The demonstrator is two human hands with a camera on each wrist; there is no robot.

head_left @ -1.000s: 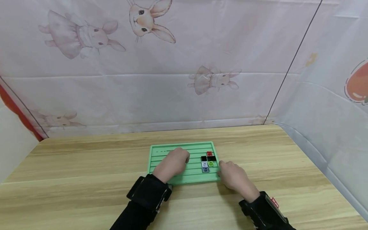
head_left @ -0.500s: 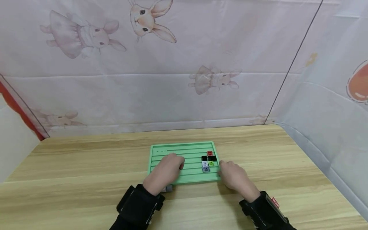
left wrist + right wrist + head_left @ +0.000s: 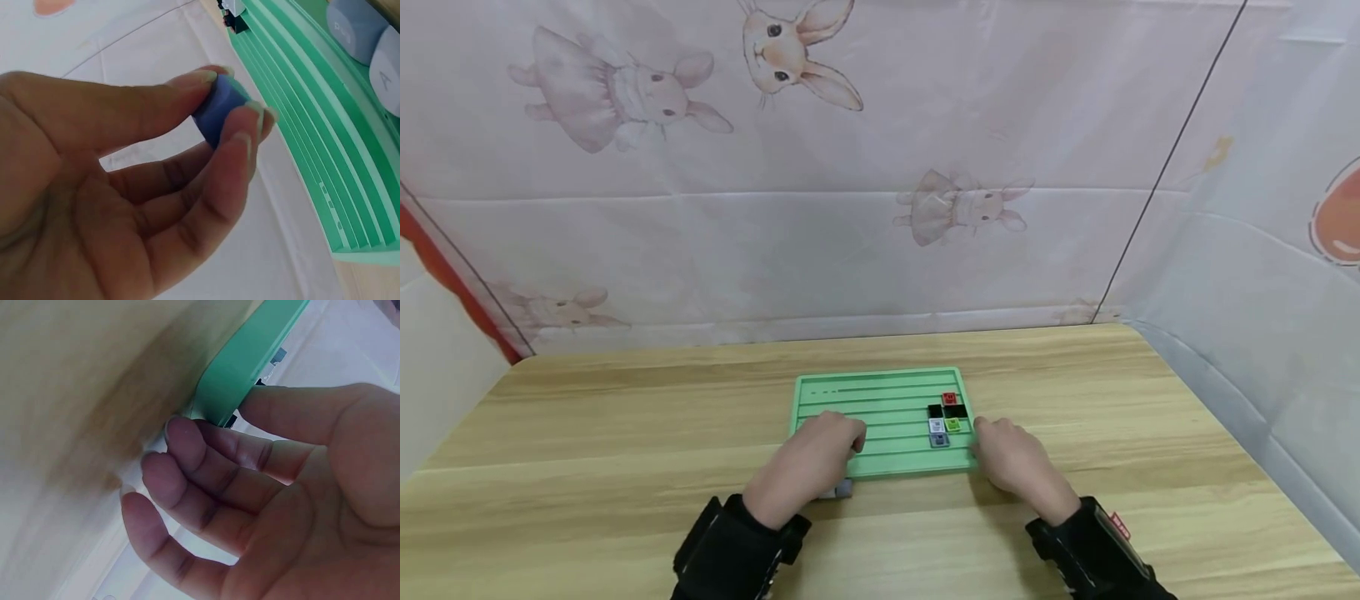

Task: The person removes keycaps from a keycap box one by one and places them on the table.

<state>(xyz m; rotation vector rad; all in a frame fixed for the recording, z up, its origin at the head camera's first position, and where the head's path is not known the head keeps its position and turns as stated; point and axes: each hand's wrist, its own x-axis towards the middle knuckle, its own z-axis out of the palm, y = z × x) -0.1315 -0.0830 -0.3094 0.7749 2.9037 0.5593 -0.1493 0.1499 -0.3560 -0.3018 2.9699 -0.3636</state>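
Note:
In the left wrist view my left hand (image 3: 156, 175) pinches a blue keycap (image 3: 220, 109) between thumb and fingertips. The head view has that hand (image 3: 812, 454) over the near left part of a green ridged tray (image 3: 895, 454), hiding the keycap. My right hand (image 3: 1015, 467) grips the tray's right edge, thumb against the rim and fingers at its side. On the tray's right part sit a red keycap (image 3: 950, 399), black ones (image 3: 955, 412), a lime one (image 3: 952, 425), a white one (image 3: 936, 425) and a blue-grey one (image 3: 939, 440).
Just off the tray's near edge lies a grey keycap (image 3: 844, 489), partly behind the left hand. Beside it, the left wrist view shows a pale keycap marked A (image 3: 386, 72). A wooden table (image 3: 625, 433) meets a rabbit-print cloth (image 3: 820, 258) at the back.
My left hand has drawn back toward the near left across the tray, uncovering more of its middle and the grey keycap. The right hand stays at the tray's edge.

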